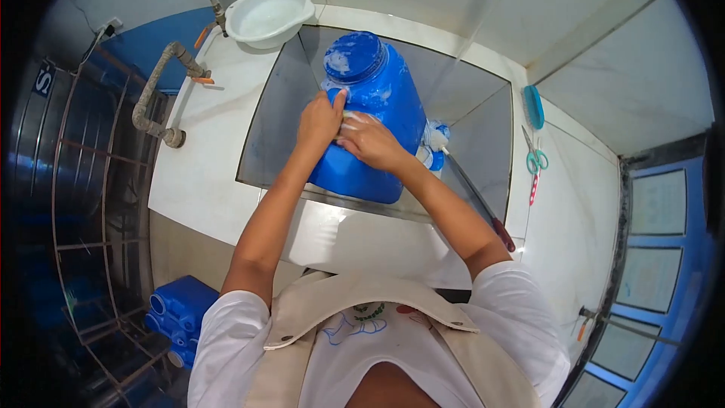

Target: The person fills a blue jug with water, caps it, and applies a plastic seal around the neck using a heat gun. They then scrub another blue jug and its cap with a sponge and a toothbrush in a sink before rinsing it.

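A large blue jug (pixel 404 98) with a round blue cap (pixel 353 57) stands in the grey sink (pixel 276 125). White suds cling to its cap and upper body. My left hand (pixel 321 119) is closed around the jug's handle area, below the cap. Beside it, my right hand (pixel 366 138) presses a soapy, yellowish sponge or cloth (pixel 349 119) against the side of the jug. Much of that sponge or cloth is hidden under my fingers.
A white basin (pixel 270 15) sits at the back left, near pipes (pixel 147 94). A long-handled brush (pixel 479 200) leans in the sink's right side. Teal scissors (pixel 537 160) and a teal brush (pixel 533 107) lie on the right ledge. Blue containers (pixel 185 310) stand below left.
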`<action>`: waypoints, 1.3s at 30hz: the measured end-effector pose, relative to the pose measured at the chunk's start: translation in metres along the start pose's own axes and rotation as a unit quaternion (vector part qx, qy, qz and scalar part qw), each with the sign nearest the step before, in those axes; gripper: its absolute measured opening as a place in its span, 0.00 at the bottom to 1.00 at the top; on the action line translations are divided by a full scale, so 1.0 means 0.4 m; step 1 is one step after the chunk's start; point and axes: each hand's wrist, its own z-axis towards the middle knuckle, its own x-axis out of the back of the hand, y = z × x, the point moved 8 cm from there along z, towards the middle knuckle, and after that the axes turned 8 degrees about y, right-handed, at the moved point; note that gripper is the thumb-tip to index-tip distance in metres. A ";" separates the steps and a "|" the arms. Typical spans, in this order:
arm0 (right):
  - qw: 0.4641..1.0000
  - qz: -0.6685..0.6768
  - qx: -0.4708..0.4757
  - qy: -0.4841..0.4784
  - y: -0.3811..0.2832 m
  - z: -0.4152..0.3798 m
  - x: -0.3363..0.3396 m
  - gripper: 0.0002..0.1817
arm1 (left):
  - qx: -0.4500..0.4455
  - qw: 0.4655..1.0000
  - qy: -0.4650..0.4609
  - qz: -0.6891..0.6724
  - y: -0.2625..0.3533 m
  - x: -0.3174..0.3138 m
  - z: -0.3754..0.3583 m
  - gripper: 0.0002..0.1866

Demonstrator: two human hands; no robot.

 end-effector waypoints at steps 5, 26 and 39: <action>0.993 -0.028 -0.047 -0.102 0.038 0.012 -0.056 0.15 | 0.004 0.998 -0.018 0.056 -0.035 0.008 0.002 0.31; 0.990 -0.002 -0.067 0.121 0.167 -0.029 -0.166 0.23 | 0.188 0.981 -0.014 0.037 -0.331 0.000 0.020 0.34; 0.991 -0.111 -0.036 0.066 0.076 -0.078 -0.160 0.28 | 0.179 0.983 -0.019 0.036 -0.331 -0.005 0.025 0.33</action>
